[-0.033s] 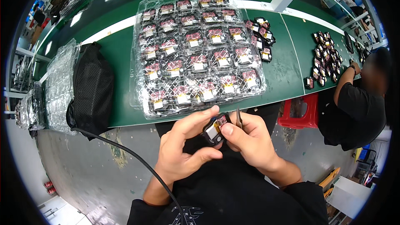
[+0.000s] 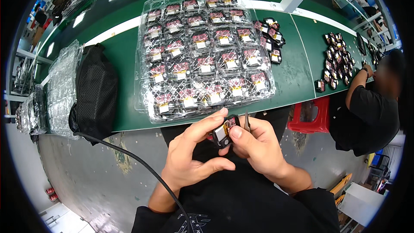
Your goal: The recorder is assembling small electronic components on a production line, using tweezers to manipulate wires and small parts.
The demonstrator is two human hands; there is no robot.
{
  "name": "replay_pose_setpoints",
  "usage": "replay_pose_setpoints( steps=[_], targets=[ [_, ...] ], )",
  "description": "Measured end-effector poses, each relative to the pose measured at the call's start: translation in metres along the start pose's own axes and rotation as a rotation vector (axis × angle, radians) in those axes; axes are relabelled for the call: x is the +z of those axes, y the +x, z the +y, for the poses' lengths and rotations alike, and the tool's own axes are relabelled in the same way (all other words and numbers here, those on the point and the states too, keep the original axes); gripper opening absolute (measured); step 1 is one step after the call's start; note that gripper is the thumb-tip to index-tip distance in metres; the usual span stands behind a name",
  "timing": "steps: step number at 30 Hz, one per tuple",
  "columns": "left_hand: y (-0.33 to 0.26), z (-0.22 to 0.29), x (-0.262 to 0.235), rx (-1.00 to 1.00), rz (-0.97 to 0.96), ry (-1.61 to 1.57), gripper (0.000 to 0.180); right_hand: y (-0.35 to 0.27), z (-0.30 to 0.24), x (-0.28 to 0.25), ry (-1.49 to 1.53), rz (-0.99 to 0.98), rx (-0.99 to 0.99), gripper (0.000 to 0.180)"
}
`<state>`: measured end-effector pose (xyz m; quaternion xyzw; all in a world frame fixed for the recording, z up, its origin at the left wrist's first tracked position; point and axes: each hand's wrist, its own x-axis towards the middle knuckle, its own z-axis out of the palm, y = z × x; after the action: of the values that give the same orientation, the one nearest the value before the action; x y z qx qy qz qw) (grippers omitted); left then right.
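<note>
In front of my chest, at the bench's near edge, my right hand pinches a small black electronic device housing with its thumb on top. Inside the housing show a red circuit board, yellow tape and a silvery-white block. A thin metal piece like tweezers sticks up from between the same hand's fingers. My left hand curves around the housing's left side, its thumb well apart from its fingers. The left fingertips are beside the housing's upper edge; whether they touch it I cannot tell. Beyond my hands, a clear plastic tray holds rows of similar housings.
Loose housings lie right of the tray on the green bench. A black mesh bag and empty clear trays stand left. A black cable crosses by my left arm. Right: a co-worker, more housings, a red stool.
The housing has turned slightly and shifted a little up and to the right. My left thumb has moved slightly right. The tray and the bench things are unchanged.
</note>
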<state>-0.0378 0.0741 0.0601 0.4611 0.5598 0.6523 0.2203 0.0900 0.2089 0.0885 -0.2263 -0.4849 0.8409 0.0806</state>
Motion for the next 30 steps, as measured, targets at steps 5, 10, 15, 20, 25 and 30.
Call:
replay_pose_setpoints(
  steps=[5, 10, 15, 20, 25, 30],
  targets=[
    [-0.001, -0.012, 0.005, 0.12, 0.192, 0.0, 0.066, -0.002, 0.003, 0.001, 0.015, -0.047, -0.008, 0.031],
    [-0.001, 0.003, 0.013, -0.188, 0.337, -0.366, 0.08, -0.006, 0.003, -0.001, -0.536, 0.097, -0.376, 0.027],
    [-0.001, 0.004, 0.01, -0.281, 0.348, -0.406, 0.085, 0.017, 0.003, -0.026, -1.279, 0.168, -1.106, 0.03],
    [-0.001, 0.003, 0.011, -0.25, 0.35, -0.358, 0.084, 0.017, -0.005, -0.023, -1.45, 0.169, -1.266, 0.024],
    [-0.007, -0.004, 0.005, -0.207, 0.29, -0.466, 0.072, 0.016, -0.006, -0.023, -1.492, 0.184, -1.283, 0.023],
    [-0.002, 0.004, 0.009, -0.297, 0.341, -0.357, 0.085, 0.016, -0.006, -0.023, -1.496, 0.181, -1.292, 0.023]
  ],
)
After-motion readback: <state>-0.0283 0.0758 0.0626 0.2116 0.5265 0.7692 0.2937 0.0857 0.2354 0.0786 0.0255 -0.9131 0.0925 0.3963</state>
